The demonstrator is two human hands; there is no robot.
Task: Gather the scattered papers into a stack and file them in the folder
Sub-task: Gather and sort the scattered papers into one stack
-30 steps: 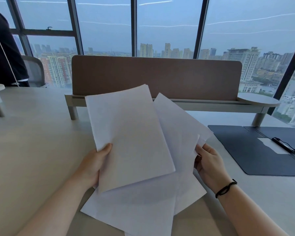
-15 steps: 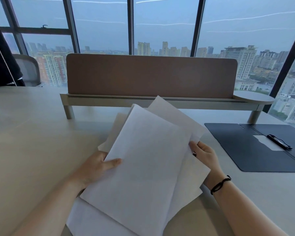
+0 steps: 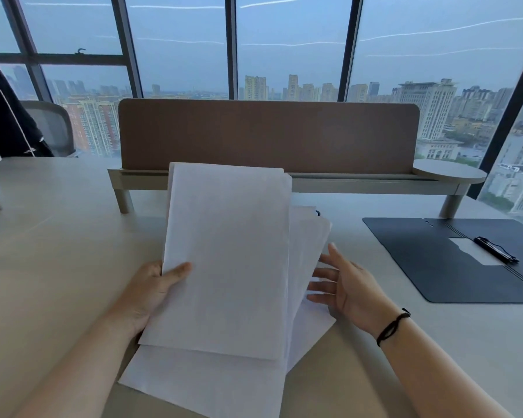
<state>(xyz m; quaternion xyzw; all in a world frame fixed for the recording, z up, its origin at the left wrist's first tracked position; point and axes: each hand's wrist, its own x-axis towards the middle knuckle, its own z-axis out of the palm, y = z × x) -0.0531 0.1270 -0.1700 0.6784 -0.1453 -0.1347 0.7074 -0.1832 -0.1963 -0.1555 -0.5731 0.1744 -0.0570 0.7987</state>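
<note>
White papers were only loosely fanned, pinched at their left edge by our left hand above the tabletop. Our right hand was spread open, fingertips just at the right edges. We figured lower sheets could slide out before reaching the dark folder, lying open well off right.

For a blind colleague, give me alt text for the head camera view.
A left hand grips loosely fanned white papers above a pale desk while the open right hand touches their edge. A dark folder lies open at right.
</note>
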